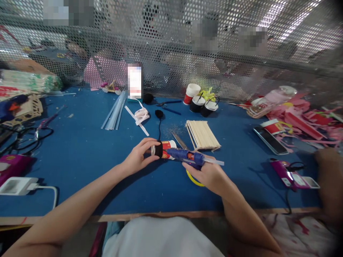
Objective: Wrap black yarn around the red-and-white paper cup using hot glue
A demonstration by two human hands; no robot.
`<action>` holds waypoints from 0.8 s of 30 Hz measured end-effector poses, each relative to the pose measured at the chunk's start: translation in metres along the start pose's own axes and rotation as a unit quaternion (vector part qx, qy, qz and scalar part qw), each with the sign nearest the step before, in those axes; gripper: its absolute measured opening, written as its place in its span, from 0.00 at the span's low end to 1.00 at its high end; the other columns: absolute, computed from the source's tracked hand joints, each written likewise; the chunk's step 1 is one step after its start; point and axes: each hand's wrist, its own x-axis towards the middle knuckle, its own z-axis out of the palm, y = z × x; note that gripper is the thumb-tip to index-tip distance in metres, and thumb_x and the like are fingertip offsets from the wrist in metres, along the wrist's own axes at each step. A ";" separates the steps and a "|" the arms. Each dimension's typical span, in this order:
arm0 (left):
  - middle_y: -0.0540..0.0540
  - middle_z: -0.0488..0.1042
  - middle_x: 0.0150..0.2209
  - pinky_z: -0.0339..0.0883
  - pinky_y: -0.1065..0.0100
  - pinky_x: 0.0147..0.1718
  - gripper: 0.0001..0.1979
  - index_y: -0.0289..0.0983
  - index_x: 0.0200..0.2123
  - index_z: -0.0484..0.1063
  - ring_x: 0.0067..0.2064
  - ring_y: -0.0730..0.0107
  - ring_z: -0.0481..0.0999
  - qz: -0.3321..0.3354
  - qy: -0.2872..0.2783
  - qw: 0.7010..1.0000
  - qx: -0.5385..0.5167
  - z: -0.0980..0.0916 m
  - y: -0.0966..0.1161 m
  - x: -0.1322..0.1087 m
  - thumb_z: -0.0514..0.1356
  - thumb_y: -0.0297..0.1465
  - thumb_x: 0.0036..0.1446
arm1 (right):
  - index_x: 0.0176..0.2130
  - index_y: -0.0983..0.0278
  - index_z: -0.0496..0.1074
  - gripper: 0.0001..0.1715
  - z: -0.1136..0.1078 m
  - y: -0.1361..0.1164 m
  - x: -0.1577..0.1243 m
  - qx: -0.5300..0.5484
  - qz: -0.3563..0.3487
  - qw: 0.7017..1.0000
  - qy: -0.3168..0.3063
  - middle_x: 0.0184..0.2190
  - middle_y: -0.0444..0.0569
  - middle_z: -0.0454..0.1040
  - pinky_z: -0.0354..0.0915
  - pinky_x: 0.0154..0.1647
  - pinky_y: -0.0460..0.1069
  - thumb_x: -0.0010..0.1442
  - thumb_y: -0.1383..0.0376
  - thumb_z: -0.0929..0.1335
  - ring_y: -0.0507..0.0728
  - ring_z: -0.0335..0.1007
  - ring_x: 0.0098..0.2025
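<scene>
My left hand (140, 155) grips a small red and white paper cup (171, 144) tilted on its side. Black yarn (158, 150) is wound round one end of the cup, and a strand runs back to a small black yarn ball (159, 114). In my right hand (214, 175) is a blue hot glue gun (184, 156), its nozzle pointing left at the cup beside the yarn. A clear glue stick (215, 162) sticks out of its rear. Scissors (180, 140) with a yellow handle lie partly hidden under the gun and my right hand.
Behind the hands lie a bundle of pale sticks (205, 135), white ribbon (141, 116), glue sticks (115, 112) and pliers (168, 105). Several cups (197, 102) stand near the mesh screen (160, 46). On the right are a phone (270, 140), pink scraps (302, 123) and another person's arm (331, 178).
</scene>
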 end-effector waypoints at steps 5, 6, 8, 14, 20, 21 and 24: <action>0.40 0.62 0.50 0.75 0.61 0.41 0.18 0.40 0.51 0.63 0.50 0.63 0.68 -0.022 0.003 1.000 -0.014 0.000 0.001 0.000 0.58 0.33 0.56 | 0.35 0.59 0.70 0.10 -0.002 -0.001 -0.001 0.028 -0.009 0.999 -0.028 0.31 0.48 0.75 0.67 0.31 0.49 0.55 0.57 0.65 0.58 0.72 0.33; 0.40 0.62 0.50 0.75 0.62 0.41 0.18 0.40 0.51 0.63 0.49 0.64 0.69 -0.029 0.003 0.999 -0.015 0.000 0.001 0.000 0.58 0.33 0.56 | 0.36 0.58 0.70 0.10 -0.003 -0.001 -0.001 0.032 -0.015 0.999 -0.030 0.31 0.48 0.75 0.67 0.32 0.49 0.56 0.57 0.65 0.57 0.72 0.33; 0.41 0.63 0.49 0.75 0.64 0.39 0.19 0.40 0.51 0.63 0.46 0.66 0.70 -0.044 0.005 0.999 -0.015 0.000 0.000 0.000 0.58 0.33 0.56 | 0.36 0.59 0.70 0.09 -0.003 -0.003 -0.002 0.039 -0.026 0.998 -0.034 0.33 0.48 0.75 0.67 0.32 0.49 0.56 0.58 0.64 0.57 0.72 0.35; 0.41 0.63 0.49 0.75 0.65 0.40 0.18 0.40 0.50 0.64 0.47 0.66 0.70 -0.040 0.003 0.999 -0.017 0.000 0.001 0.000 0.59 0.33 0.56 | 0.35 0.59 0.68 0.08 -0.004 -0.004 -0.002 0.041 -0.024 0.998 -0.031 0.32 0.47 0.74 0.66 0.34 0.49 0.56 0.59 0.64 0.57 0.71 0.34; 0.40 0.61 0.50 0.74 0.63 0.42 0.18 0.39 0.50 0.64 0.50 0.63 0.67 -0.014 0.003 1.000 -0.007 -0.002 0.002 -0.001 0.59 0.31 0.55 | 0.36 0.60 0.69 0.09 -0.006 -0.005 -0.002 0.041 -0.006 0.999 -0.033 0.31 0.46 0.75 0.66 0.33 0.48 0.56 0.58 0.65 0.56 0.72 0.33; 0.40 0.61 0.50 0.74 0.62 0.42 0.18 0.39 0.50 0.64 0.50 0.63 0.67 -0.012 0.004 1.000 -0.004 -0.002 0.001 -0.002 0.59 0.31 0.55 | 0.36 0.59 0.69 0.09 -0.006 -0.005 -0.002 0.041 -0.008 0.998 -0.040 0.32 0.46 0.75 0.66 0.33 0.48 0.56 0.59 0.65 0.56 0.72 0.33; 0.39 0.62 0.50 0.74 0.62 0.41 0.18 0.39 0.50 0.64 0.51 0.62 0.67 -0.007 0.005 1.000 0.006 -0.003 0.000 -0.002 0.59 0.31 0.55 | 0.36 0.60 0.70 0.09 -0.005 -0.005 -0.001 0.041 -0.018 0.998 -0.053 0.33 0.46 0.76 0.67 0.32 0.47 0.56 0.59 0.65 0.55 0.72 0.33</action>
